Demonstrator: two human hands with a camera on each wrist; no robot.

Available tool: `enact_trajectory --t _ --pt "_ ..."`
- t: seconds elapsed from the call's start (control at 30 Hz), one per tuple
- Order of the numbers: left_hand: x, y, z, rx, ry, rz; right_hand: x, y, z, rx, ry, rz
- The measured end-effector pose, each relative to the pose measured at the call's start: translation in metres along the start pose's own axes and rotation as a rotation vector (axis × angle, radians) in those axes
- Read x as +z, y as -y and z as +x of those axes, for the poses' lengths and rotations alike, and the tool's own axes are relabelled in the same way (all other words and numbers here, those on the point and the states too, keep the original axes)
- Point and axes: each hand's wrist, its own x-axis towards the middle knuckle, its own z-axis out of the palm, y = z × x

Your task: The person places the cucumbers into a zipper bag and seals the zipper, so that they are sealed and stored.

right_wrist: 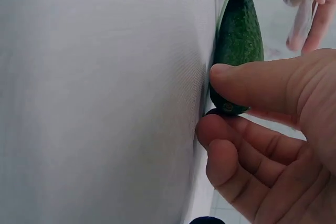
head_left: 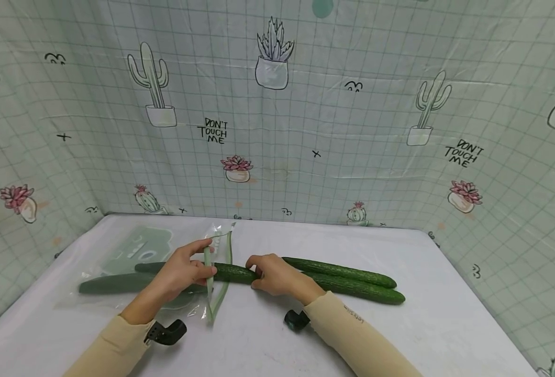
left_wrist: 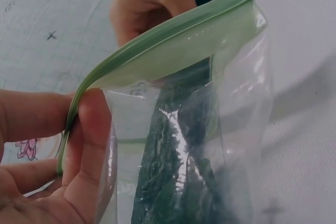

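A clear zip bag (head_left: pixel 229 248) with a green strip along its mouth lies at the left, its mouth spread toward the right. My left hand (head_left: pixel 178 275) pinches one side of that mouth between thumb and fingers; the left wrist view shows the green strip (left_wrist: pixel 168 35) running through the grip. Partly inside the bag lies a cucumber (head_left: pixel 235 273), its near end sticking out of the mouth. My right hand (head_left: pixel 277 275) grips this end, with the thumb (right_wrist: pixel 247 82) across the cucumber's tip in the right wrist view. Another cucumber (head_left: pixel 112 284) rests fully inside the bag.
Two more cucumbers, an upper one (head_left: pixel 343 268) and a lower one (head_left: pixel 362 291), lie side by side right of my right hand. Everything rests on a white table (head_left: pixel 447 324). A cactus-printed curtain (head_left: pixel 306 120) stands behind and along the sides.
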Motion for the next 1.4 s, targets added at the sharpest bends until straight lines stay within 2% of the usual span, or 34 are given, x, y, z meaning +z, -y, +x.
enact_trajectory --t 0.3,0.43,0.83,1.17,1.4 --pt "0.002 -0.003 0.000 0.012 -0.011 0.008 0.001 0.012 0.010 -0.040 -0.073 -0.052" --pt "0.002 -0.003 0.001 0.010 -0.013 0.014 0.004 0.020 0.018 -0.058 -0.086 -0.043" --pt "0.002 -0.002 -0.002 -0.003 -0.023 0.010 0.014 0.030 0.046 -0.054 -0.073 0.017" --pt "-0.002 -0.002 -0.001 0.009 -0.023 0.002 0.016 0.035 0.057 -0.058 -0.047 0.068" --pt "-0.005 -0.003 0.000 0.018 -0.037 0.001 0.016 0.028 0.058 -0.069 -0.002 0.117"
